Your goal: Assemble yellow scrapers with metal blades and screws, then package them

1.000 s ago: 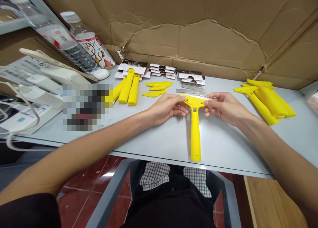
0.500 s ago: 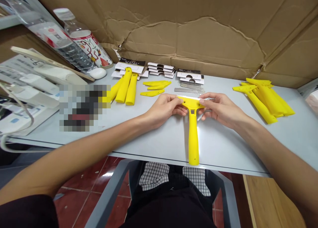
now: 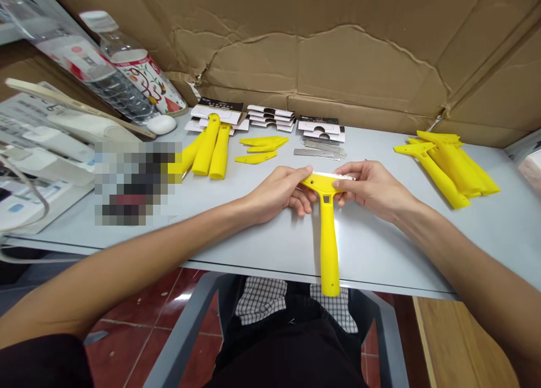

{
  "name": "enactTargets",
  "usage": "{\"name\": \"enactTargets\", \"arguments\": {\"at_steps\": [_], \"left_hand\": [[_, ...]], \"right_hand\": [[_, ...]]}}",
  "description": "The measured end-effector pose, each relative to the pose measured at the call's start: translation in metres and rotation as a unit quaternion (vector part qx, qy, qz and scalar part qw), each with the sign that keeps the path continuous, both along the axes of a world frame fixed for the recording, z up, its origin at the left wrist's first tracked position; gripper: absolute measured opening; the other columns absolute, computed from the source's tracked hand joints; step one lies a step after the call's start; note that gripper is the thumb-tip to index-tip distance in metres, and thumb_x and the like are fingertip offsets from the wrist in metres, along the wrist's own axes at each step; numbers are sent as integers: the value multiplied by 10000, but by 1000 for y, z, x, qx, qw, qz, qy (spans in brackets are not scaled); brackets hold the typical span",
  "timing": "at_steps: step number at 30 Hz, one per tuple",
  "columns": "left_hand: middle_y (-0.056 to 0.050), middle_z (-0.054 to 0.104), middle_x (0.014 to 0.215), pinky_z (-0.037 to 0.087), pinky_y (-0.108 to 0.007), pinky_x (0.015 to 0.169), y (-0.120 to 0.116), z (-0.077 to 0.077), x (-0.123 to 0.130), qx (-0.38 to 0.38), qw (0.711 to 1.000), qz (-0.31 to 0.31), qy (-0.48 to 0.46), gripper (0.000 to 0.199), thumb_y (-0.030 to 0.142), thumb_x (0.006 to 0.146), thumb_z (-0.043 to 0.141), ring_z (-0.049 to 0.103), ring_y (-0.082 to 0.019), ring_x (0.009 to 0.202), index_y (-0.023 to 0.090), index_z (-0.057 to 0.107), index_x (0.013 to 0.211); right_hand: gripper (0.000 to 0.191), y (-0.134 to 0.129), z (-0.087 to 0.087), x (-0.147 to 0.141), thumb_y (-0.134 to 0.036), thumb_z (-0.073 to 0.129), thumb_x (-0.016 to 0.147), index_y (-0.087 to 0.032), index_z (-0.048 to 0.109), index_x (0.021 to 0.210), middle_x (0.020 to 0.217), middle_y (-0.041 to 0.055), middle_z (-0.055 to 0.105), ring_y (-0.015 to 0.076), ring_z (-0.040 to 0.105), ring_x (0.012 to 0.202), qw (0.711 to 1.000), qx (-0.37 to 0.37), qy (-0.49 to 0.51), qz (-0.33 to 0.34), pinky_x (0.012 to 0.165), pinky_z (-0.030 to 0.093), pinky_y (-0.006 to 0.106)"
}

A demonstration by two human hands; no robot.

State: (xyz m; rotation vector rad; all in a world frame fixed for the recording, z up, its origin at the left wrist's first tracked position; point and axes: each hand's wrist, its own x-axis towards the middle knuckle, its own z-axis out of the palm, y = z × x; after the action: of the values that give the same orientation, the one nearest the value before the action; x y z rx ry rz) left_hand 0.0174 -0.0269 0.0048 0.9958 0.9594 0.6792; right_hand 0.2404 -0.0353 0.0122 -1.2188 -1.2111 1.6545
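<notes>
The yellow scraper is near the front edge of the desk, around the middle. Its wide head is up toward the back edge, and the end of its handle reaches over the front edge. The left hand pinches the left end of the head, with the thumb on top and the other fingers bent under it. The right hand pinches the right end between thumb and fingers. There is a thin, shiny strip along the top of the head, by the right hand.

Just behind the scraper are flat metal blades, with folded cards behind them, close to the back edge. To the left of the blades lie three flat yellow bits. More to the left, yellow handles lean on black and white cards. Two bottles are near the back left corner, by a smooth white thing. A pile of yellow scrapers lies toward the back right corner. Big brown cardboard stands behind the desk.
</notes>
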Motion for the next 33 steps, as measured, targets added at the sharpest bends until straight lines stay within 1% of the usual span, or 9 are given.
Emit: {"name": "enactTargets", "arguments": {"at_steps": [2,4,9,13,16,20,24,29,33], "left_hand": [[-51,660,629,419,-234,362,0,1,-2,-8,1000,-10,6,366,369,1082,568,627,-142,414,135,679,823],[-26,620,608,399,-226,358,1,1,-4,-8,1000,-9,-7,350,331,1073,575,610,-129,407,144,663,790],[-61,683,683,544,-250,515,2,-2,-3,16,998,16,-50,221,168,1000,619,689,-146,545,114,698,801],[-126,780,833,617,-276,631,3,-3,-2,19,998,36,-50,173,160,1013,641,766,-177,658,83,749,901],[-162,815,913,635,-260,681,4,-1,-1,-3,997,47,-56,188,167,1034,653,777,-162,685,68,774,928],[-157,819,879,637,-248,707,5,-1,0,-51,994,68,-71,246,160,1052,644,768,-142,678,62,792,882],[-163,825,888,634,-246,730,5,-2,0,-32,995,79,-56,246,163,1039,678,765,-133,689,55,809,861],[-151,825,852,630,-245,733,5,-3,-1,3,996,89,-22,205,151,1004,721,754,-130,674,67,825,849],[-132,809,784,630,-234,725,6,-3,-1,3,995,97,-14,230,136,993,722,754,-130,670,74,823,795]], "right_hand": [[408,-1,3,-1,-270,1031,652,-145,751,921,776,96,791,153,718,591,1000,2,5,-5,591,629,266],[405,-1,5,-2,-261,1030,653,-146,751,923,770,92,789,147,709,578,1000,2,9,-11,591,627,264],[312,1,6,-1,-188,974,737,-142,743,942,806,102,791,146,714,586,1000,-5,6,-29,587,625,258],[256,3,3,1,-147,928,785,-139,730,947,829,103,788,143,726,597,999,-10,17,-34,605,633,248],[248,4,0,2,-148,918,796,-139,724,951,842,105,787,153,746,626,999,-8,26,-35,640,648,253],[264,5,-3,3,-179,924,804,-143,725,973,862,112,791,158,755,652,999,-2,27,-38,671,659,262],[274,5,-3,2,-197,938,797,-144,726,963,873,119,791,161,754,672,999,-3,29,-32,662,663,265],[259,6,1,2,-266,934,830,-149,746,964,850,126,781,195,752,691,998,16,-52,-18,591,665,299],[229,12,10,13,-391,844,926,-182,753,941,884,131,773,221,743,640,987,73,-140,-36,512,623,345]]}}
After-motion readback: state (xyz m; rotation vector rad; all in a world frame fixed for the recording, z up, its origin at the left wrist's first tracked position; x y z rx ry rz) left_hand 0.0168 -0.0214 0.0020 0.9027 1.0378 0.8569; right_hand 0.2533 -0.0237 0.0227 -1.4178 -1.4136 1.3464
